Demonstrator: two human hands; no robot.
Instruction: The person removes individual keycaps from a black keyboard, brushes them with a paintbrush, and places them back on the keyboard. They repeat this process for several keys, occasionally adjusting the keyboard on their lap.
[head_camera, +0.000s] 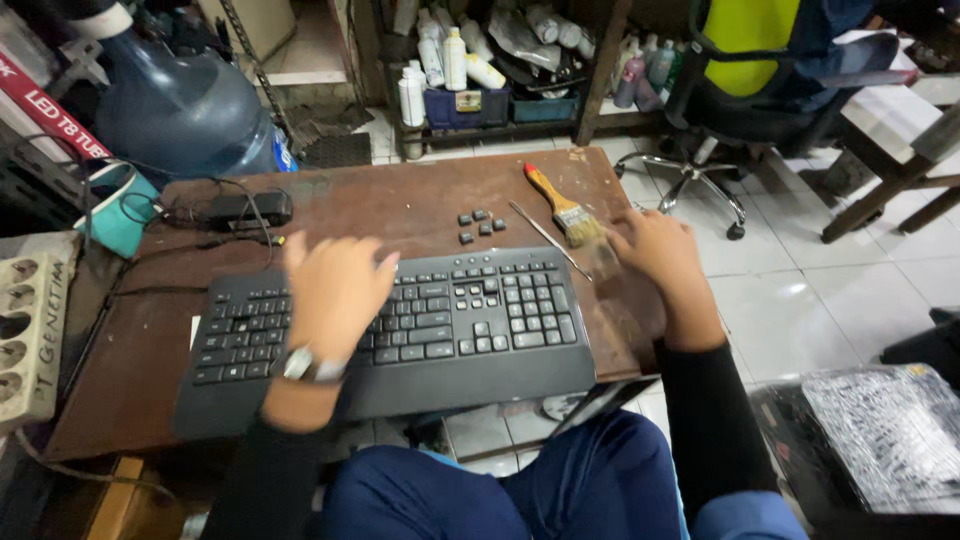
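L hand (335, 290) flat, fingers spread on stiff black keyboard (400, 330); R hand (655, 250) open, reaching paintbrush (563, 207) just right of it, prob light, grab by handle.

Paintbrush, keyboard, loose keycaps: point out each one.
paintbrush (562, 206), head view, on the metal band below its wooden handle.
keyboard (500, 305), head view, on its number pad.
loose keycaps (481, 226), head view, on the cluster's middle.

A matt black plastic keyboard (400, 330) is lying on a worn, scuffed wooden table (400, 200); the paintbrush (562, 207) is showing a glossy wooden handle.
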